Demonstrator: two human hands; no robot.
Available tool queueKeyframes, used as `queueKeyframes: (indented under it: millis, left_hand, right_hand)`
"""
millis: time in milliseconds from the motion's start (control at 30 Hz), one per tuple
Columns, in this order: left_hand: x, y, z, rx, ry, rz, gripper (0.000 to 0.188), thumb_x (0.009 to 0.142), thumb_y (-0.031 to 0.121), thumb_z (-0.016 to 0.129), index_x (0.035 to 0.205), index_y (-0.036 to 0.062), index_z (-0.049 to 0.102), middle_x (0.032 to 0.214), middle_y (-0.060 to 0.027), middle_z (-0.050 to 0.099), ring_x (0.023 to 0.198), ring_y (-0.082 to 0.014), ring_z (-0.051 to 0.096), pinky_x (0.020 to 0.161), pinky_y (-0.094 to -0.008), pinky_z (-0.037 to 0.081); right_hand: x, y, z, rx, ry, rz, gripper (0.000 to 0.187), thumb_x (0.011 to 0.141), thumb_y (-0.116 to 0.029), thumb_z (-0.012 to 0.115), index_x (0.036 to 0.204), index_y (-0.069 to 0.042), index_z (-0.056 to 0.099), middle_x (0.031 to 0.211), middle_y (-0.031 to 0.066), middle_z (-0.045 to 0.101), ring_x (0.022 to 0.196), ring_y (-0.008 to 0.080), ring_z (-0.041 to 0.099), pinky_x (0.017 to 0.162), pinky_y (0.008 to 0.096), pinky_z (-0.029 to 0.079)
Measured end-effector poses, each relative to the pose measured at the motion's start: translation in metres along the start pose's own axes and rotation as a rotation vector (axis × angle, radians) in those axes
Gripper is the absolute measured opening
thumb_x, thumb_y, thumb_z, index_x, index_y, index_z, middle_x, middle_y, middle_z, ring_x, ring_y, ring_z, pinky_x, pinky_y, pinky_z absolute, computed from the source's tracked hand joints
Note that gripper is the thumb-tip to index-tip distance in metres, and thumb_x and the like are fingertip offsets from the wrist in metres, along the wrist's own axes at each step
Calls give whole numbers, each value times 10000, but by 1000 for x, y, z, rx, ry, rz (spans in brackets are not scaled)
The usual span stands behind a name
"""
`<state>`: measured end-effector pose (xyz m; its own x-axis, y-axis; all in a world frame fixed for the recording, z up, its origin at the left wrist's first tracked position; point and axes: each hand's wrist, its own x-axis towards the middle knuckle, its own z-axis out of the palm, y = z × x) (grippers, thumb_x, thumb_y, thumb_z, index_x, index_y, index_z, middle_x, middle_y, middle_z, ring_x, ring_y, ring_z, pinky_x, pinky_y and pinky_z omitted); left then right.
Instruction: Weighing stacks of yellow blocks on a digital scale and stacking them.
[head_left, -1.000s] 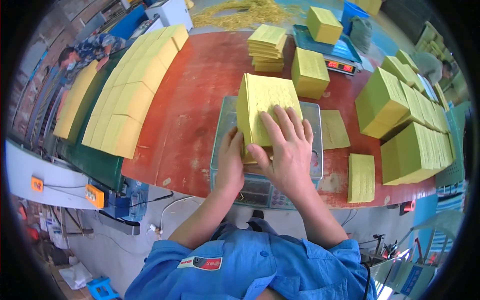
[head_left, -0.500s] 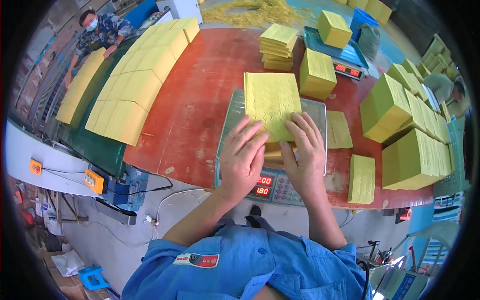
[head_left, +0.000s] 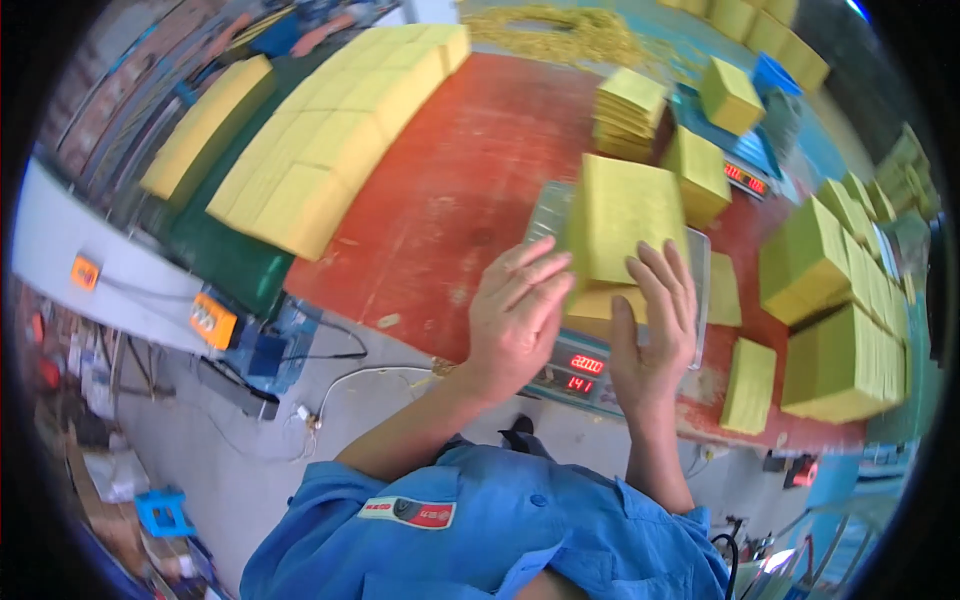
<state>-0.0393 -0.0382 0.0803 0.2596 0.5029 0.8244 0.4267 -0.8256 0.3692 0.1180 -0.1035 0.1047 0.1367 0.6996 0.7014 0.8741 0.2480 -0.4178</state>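
Note:
A tall stack of yellow paper sheets (head_left: pixel 630 215) stands on the metal pan of a digital scale (head_left: pixel 548 385), whose red digits are lit. At the stack's near left corner is my left hand (head_left: pixel 515 325), its fingers stretched out and holding nothing. My right hand (head_left: pixel 660 335) is spread at the near right side, fingertips close to the top sheet; whether they touch it I cannot tell. Part of the scale pan is hidden by the stack and my hands. Right of the scale lies a thin bundle of yellow paper (head_left: pixel 748 385).
Large yellow paper blocks stand in rows on the right (head_left: pixel 845 360) and left (head_left: pixel 330 140) of the red table (head_left: pixel 440 190). Behind the scale are a pile of sheets (head_left: pixel 628 110) and a second scale (head_left: pixel 745 178). Another person's hand (head_left: pixel 325 33) shows at the far left.
My hands have drawn apart and come off the top of the stack. The scale's digits have changed. The whole view has swung, so things sit further right.

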Motion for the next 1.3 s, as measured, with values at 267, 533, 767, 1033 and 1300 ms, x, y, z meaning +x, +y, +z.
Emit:
queueKeyframes:
  millis: [267,533,767,1033,1300]
  left_hand:
    - [-36,-80,-138,147,120,-107,264,773,-68,711,1022,19,716,1110,-117,715,1132,-326,652,932,-423,505]
    - [-79,-214,-275,418,229,-282,229,778,-62,702,993,14,711,1052,-112,718,1092,-316,665,902,-418,506]
    - [-60,-338,-289,387,3,-327,278,816,-21,694,1093,-20,674,1213,-169,659,1180,-352,618,993,-429,497]
    - [-65,-388,-255,494,-263,-312,440,907,158,632,1263,-94,580,1357,-233,561,1297,-382,512,1108,-446,413]
    - [-82,-351,-246,376,-309,-327,448,913,141,602,1265,-134,567,1369,-269,541,1291,-405,511,1105,-463,406]
  right_hand:
    - [15,-112,98,249,-170,-85,401,789,49,669,1186,-6,661,1295,167,636,1318,399,520,1097,482,408]
    - [47,-226,264,473,-287,-173,362,805,-5,680,1167,-8,664,1270,179,640,1295,396,536,1076,475,427]
    - [87,-241,425,378,-255,-201,391,825,-58,705,1205,-3,634,1299,194,621,1269,416,539,1048,499,433]
    - [98,-227,491,23,-364,-278,467,882,-272,684,1269,-21,613,1365,170,582,1297,344,510,1103,493,368]
    - [76,-222,446,12,-401,-270,469,840,-237,690,1245,-11,620,1339,193,585,1289,339,514,1099,483,373]
